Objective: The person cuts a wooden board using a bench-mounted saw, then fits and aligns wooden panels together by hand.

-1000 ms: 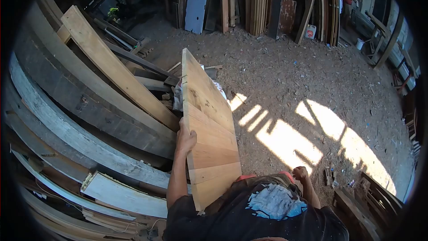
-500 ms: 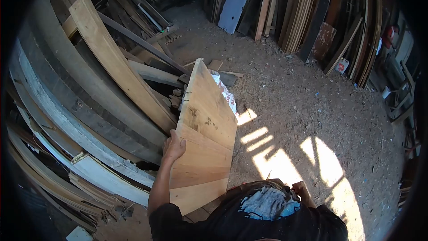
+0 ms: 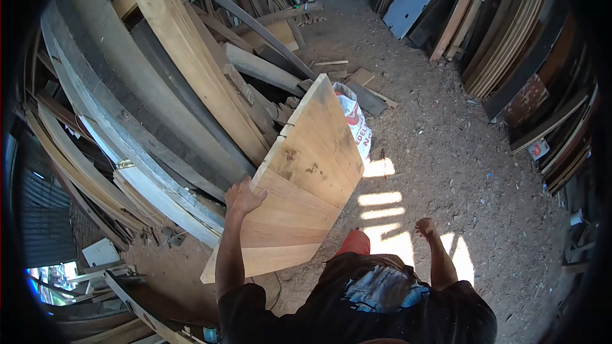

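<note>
A wide wooden panel (image 3: 312, 172) of joined pale boards with dark stains stands tilted in front of me, on my left. My left hand (image 3: 244, 197) is closed round its near upper edge, thumb lying on the broad face. The panel's chipped long edge runs away from me, beside long planks (image 3: 197, 64) leaning at the left. Out to the right of my body, my right hand (image 3: 426, 226) hangs over the dirt floor with its fingers curled in. Nothing shows in it.
A white printed sack (image 3: 357, 124) stands just behind the panel, near wood offcuts (image 3: 366, 92). More boards (image 3: 510, 32) lean along the right side, with a pale blue-grey panel (image 3: 408, 7) at the back. Sunlit patches mark the dirt floor (image 3: 440, 165).
My view has swung to the left. My right hand has moved from near my waist out forward and to the right. The left hand keeps its hold on the panel.
</note>
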The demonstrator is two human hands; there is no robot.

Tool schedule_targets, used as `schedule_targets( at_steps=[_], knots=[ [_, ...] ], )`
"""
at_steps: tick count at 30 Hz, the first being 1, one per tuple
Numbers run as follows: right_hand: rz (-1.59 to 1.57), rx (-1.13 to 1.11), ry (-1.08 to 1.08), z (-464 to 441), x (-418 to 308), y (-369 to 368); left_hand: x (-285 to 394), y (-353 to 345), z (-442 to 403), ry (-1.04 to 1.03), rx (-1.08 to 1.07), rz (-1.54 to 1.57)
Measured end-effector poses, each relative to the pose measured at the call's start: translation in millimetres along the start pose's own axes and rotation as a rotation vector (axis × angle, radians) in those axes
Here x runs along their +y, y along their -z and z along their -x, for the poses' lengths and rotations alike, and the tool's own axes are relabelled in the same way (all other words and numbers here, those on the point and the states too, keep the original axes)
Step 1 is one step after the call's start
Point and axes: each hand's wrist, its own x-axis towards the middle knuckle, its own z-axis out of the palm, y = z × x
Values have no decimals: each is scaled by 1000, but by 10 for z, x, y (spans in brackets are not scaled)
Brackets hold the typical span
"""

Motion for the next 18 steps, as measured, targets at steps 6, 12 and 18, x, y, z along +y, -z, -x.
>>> schedule_targets(
  at_steps=[6,12,18],
  knots=[
    [29,-166,292,-942,-1124,-94,-170,-121,-125,-88,-72,156],
    [126,-287,310,-1561,-1277,87,-203,-109,-96,-143,-27,305],
    [416,-87,839,-2576,-1524,419,26,-21,-91,-151,127,263]
  ],
)
